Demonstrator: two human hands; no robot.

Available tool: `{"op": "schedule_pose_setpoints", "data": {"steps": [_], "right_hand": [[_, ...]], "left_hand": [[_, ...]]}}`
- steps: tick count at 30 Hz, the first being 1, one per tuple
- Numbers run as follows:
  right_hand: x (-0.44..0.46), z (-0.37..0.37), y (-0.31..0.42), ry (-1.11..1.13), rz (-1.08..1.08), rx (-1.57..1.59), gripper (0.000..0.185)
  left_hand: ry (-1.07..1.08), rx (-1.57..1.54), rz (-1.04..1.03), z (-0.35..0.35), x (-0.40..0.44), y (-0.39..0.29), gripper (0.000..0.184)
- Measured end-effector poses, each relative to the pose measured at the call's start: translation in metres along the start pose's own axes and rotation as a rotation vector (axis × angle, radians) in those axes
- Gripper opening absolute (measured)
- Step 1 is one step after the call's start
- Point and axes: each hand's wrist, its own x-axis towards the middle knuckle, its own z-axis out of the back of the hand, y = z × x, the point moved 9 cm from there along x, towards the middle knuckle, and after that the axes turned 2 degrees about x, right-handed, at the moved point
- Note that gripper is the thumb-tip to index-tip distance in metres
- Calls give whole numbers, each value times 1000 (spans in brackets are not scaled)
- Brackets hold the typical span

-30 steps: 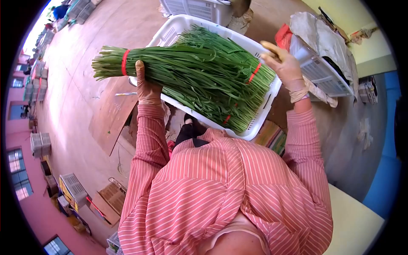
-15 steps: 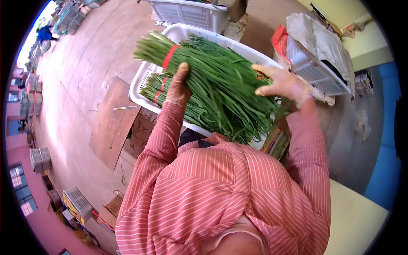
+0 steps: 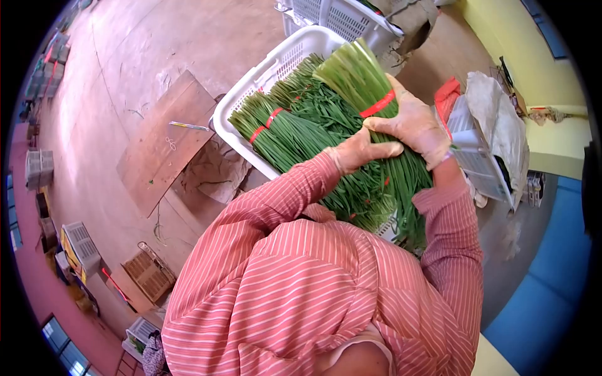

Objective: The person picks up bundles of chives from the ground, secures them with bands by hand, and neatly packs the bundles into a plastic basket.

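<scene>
A thick bundle of garlic chives (image 3: 353, 74) with a red band (image 3: 379, 104) tilts over the right part of a white plastic crate (image 3: 233, 100). My right hand (image 3: 419, 125), in a thin pale glove, is closed around the bundle below the band, its thumb across the front. Also gloved, my left hand (image 3: 359, 152) grips the same bundle from the left, thumb laid over the leaves. Some of its fingers are hidden. Other red-banded chive bundles (image 3: 285, 128) lie in the crate, stalk ends toward the upper left.
Another white crate (image 3: 342, 22) stands beyond this one. To the right, a crate (image 3: 480, 160) lies under a white sack (image 3: 498, 119) and red cloth. A wooden board (image 3: 166, 147) and a brown crumpled sheet (image 3: 216, 172) are on the floor at left, with a brown basket (image 3: 148, 274) farther down.
The banded bundle has turned from pointing left to pointing up and shifted right. My right hand has closed around it near the band, and my left hand has moved right beside it. The view has shifted.
</scene>
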Motion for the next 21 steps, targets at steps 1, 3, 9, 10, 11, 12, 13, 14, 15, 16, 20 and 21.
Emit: {"op": "schedule_pose_setpoints", "data": {"steps": [1, 3, 9, 10, 11, 12, 13, 14, 15, 16, 20, 21], "right_hand": [[20, -12, -5, 11, 4, -3, 94], [67, -45, -29, -76, 1, -325, 95], [174, -191, -52, 75, -100, -348, 103], [180, -204, -50, 149, -152, -360, 102], [187, -220, -57, 181, -179, -345, 101], [192, -224, -55, 182, -181, -311, 100], [195, -227, -54, 182, -185, -278, 100], [195, -233, -58, 192, -196, -277, 100], [193, -235, -60, 153, -187, -245, 99], [192, -236, -64, 111, -179, -213, 98], [193, -265, -70, 162, -197, -259, 97], [191, -267, -73, 172, -213, -250, 97]], "left_hand": [[-20, 240, 91, 27, -4, 12, 51], [-167, 1030, 67, 83, -32, 10, 74], [196, 1710, 198, 115, -75, 99, 89], [241, 1705, 266, 115, -78, 107, 88], [291, 1695, 333, 116, -77, 114, 86], [554, 1763, 628, 114, -81, 120, 83], [584, 1707, 650, 114, -82, 122, 81], [488, 1733, 533, 114, -80, 121, 81], [395, 1750, 414, 111, -79, 117, 81], [411, 1734, 412, 111, -80, 123, 81], [420, 1775, 452, 117, -80, 131, 81], [414, 1807, 439, 116, -83, 129, 82]]}}
